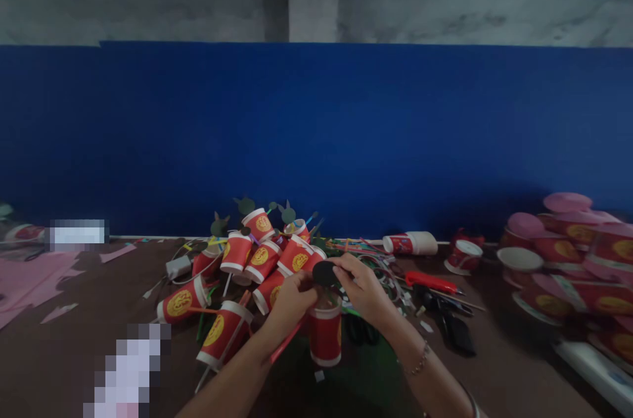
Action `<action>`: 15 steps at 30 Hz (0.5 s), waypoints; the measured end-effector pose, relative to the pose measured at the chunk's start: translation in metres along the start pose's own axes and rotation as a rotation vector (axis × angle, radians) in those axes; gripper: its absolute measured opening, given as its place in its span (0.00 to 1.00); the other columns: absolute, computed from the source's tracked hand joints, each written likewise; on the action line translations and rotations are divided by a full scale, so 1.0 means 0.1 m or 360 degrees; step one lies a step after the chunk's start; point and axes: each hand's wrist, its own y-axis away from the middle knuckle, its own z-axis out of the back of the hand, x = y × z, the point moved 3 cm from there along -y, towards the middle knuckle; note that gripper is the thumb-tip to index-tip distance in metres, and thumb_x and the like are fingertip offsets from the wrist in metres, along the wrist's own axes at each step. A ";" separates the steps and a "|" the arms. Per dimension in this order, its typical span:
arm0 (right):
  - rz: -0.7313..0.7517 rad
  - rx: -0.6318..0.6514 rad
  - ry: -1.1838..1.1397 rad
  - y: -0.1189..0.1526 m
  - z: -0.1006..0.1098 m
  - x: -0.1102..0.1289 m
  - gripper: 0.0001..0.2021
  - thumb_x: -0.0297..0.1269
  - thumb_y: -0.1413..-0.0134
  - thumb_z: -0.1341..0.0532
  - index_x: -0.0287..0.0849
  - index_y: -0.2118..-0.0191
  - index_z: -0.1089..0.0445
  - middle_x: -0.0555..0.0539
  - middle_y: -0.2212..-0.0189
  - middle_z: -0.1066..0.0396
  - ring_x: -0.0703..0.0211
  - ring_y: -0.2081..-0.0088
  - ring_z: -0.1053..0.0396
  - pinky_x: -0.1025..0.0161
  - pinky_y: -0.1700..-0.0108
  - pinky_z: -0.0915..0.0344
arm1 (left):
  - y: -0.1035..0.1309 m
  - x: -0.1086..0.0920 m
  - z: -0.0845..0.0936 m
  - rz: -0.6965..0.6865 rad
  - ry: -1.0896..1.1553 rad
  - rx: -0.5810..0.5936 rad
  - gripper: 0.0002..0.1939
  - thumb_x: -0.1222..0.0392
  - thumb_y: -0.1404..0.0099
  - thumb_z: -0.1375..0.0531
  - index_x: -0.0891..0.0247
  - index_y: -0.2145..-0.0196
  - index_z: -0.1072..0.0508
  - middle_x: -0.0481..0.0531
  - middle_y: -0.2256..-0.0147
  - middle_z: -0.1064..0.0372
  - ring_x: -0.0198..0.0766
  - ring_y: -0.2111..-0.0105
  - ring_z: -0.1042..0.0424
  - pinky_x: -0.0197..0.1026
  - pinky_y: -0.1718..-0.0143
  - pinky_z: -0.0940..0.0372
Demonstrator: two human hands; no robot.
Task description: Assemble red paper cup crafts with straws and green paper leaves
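Above a red paper cup, both hands, left and right, pinch a dark disc; more cups lie heaped at left.

Both forearms angled inward — left hand and right hand close together, fingers bent.

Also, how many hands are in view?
2: the left hand by the dark disc's left side, the right hand gripping its right edge. No others show.
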 end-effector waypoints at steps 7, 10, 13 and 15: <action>0.0014 0.0038 0.0013 0.00 0.00 -0.02 0.14 0.31 0.39 0.49 0.42 0.55 0.28 0.46 0.66 0.32 0.59 0.63 0.33 0.64 0.60 0.38 | 0.00 0.00 0.00 0.0004 -0.0026 0.0016 0.14 0.66 0.58 0.37 0.68 0.68 0.26 0.53 0.71 0.25 0.44 0.67 0.27 0.42 0.63 0.36; 0.0024 0.0040 0.0015 0.00 0.00 -0.02 0.14 0.31 0.39 0.49 0.42 0.55 0.28 0.46 0.66 0.32 0.59 0.63 0.33 0.64 0.60 0.38 | 0.02 -0.02 -0.01 0.0010 -0.0027 0.0024 0.14 0.67 0.59 0.38 0.68 0.69 0.26 0.52 0.72 0.25 0.43 0.68 0.27 0.41 0.63 0.36; 0.0032 0.0051 0.0018 0.00 0.01 -0.02 0.14 0.31 0.39 0.49 0.42 0.56 0.28 0.46 0.67 0.33 0.59 0.63 0.33 0.64 0.60 0.38 | 0.04 -0.05 -0.01 0.0013 -0.0037 0.0020 0.13 0.66 0.58 0.37 0.67 0.69 0.26 0.51 0.71 0.25 0.42 0.68 0.27 0.40 0.63 0.36; 0.0039 0.0055 0.0018 0.01 0.01 -0.01 0.14 0.30 0.39 0.49 0.42 0.56 0.28 0.47 0.67 0.33 0.59 0.64 0.33 0.64 0.61 0.38 | 0.05 -0.07 -0.02 0.0023 -0.0065 0.0011 0.13 0.64 0.56 0.35 0.67 0.69 0.25 0.52 0.70 0.25 0.42 0.68 0.27 0.40 0.64 0.35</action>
